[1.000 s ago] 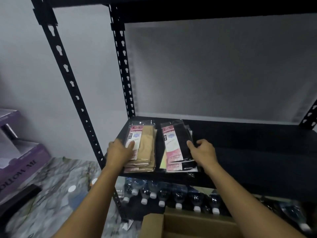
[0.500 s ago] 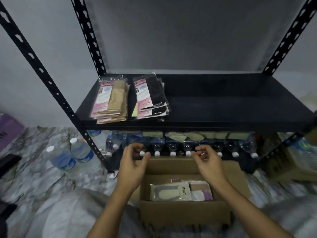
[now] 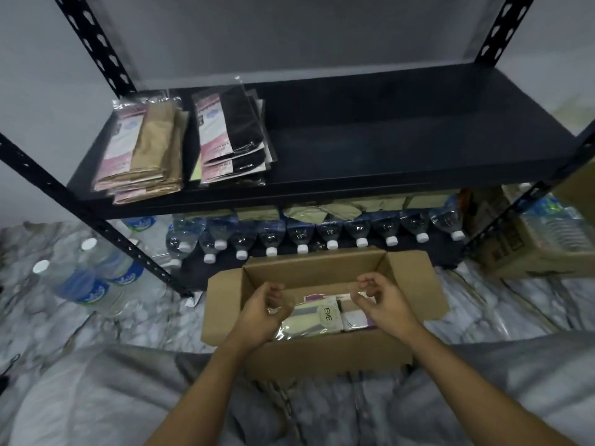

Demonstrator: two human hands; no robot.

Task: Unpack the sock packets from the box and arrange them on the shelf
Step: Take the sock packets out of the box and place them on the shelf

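Note:
An open cardboard box stands on the floor in front of the black metal shelf. Inside it lies a clear sock packet with an "ENE" sticker, next to another packet with purple. My left hand and my right hand are down in the box, fingers curled and pinching the clear wrapper's far corners. On the shelf's left end lie a stack of tan sock packets and beside it a stack of black sock packets.
A row of water bottles lies under the shelf, right behind the box. More bottles stand on the marble floor at left, beside the shelf's front post. A carton sits at right. The shelf's right part is bare.
Both hands left the stacks on the shelf and came down into the box, where they now pinch the top packet's wrapper. My view tipped downward.

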